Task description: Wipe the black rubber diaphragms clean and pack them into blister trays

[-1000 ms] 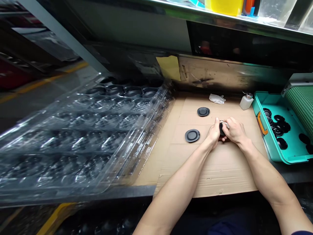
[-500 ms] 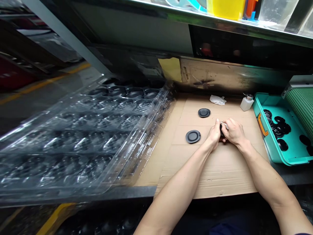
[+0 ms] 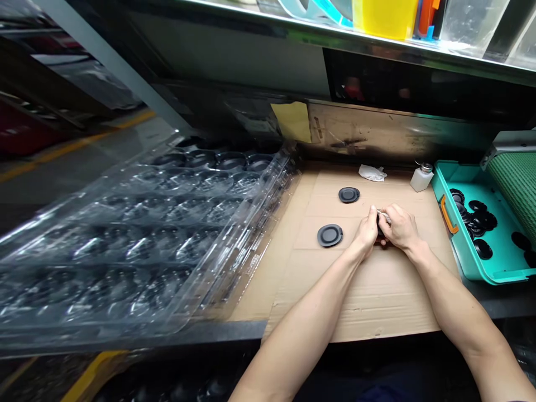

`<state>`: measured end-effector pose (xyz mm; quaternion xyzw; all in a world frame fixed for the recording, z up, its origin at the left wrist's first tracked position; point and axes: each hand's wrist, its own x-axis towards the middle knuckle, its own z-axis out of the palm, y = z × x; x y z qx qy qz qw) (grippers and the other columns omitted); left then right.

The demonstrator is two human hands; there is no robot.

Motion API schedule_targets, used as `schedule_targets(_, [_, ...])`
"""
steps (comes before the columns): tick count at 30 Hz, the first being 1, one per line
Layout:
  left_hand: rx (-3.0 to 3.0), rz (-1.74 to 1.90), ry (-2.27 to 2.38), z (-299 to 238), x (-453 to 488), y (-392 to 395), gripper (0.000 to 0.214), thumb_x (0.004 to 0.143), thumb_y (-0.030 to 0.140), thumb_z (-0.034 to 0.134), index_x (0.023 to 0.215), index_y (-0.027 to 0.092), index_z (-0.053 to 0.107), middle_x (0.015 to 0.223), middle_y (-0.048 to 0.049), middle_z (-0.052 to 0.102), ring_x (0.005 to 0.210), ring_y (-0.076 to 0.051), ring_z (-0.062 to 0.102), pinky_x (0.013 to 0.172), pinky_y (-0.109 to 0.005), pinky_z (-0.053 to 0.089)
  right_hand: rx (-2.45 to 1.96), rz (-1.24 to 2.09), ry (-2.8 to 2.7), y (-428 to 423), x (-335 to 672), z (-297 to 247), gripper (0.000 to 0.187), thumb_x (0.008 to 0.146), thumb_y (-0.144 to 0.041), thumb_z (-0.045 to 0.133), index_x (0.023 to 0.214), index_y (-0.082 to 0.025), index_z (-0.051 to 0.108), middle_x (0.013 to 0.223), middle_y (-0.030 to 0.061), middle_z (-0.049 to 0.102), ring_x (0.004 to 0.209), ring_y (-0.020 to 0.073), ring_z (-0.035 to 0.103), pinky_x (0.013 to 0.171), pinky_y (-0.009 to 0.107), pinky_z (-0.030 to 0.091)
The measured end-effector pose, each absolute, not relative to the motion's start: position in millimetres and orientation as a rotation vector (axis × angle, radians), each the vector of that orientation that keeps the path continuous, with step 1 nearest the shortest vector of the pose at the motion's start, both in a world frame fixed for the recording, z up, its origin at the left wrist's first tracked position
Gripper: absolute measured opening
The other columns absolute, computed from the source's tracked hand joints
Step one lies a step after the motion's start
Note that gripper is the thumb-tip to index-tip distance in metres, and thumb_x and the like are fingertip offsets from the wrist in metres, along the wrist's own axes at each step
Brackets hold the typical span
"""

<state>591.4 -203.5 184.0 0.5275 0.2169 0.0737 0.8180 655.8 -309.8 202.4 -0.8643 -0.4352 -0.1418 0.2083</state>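
My left hand and my right hand meet over the cardboard sheet, fingers closed around a small black part between them. A bit of white or metallic material shows at my right fingertips; I cannot make out what it is. Two black round discs lie flat on the cardboard left of my hands: one near, one farther back.
A stack of clear plastic blister trays fills the left side. A teal bin with several black discs sits at right, beside a green ribbed surface. A small white bottle and a crumpled white wipe lie at the back.
Both hands stay together on the small black part; only slight finger shifts and a small camera movement.
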Motion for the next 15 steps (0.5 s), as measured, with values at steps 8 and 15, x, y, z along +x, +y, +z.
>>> schedule_targets(8, [0.607, -0.128, 0.551, 213, 582, -174, 0.070, 0.107, 0.058, 0.015, 0.092, 0.010, 0.063, 0.063, -0.0102, 0.063, 0.042, -0.011, 0.053, 0.036, -0.018, 0.039, -2.198, -0.395, -0.906, -319, 674, 201, 0.025, 0.098, -0.036, 0.051, 0.100, -0.021, 0.071, 0.100, 0.0078, 0.074, 0.089, 0.0209, 0.068, 0.082, 0.030, 0.049])
schedule_targets(15, [0.377, -0.164, 0.615, 219, 582, -161, 0.066, 0.107, 0.055, 0.015, 0.098, 0.009, 0.061, 0.067, -0.0112, 0.063, 0.045, -0.010, 0.052, 0.036, -0.015, 0.042, -2.267, -0.445, -0.737, -328, 698, 193, 0.026, 0.094, -0.038, 0.052, 0.092, -0.021, 0.072, 0.096, 0.0098, 0.075, 0.088, 0.0252, 0.067, 0.082, 0.035, 0.049])
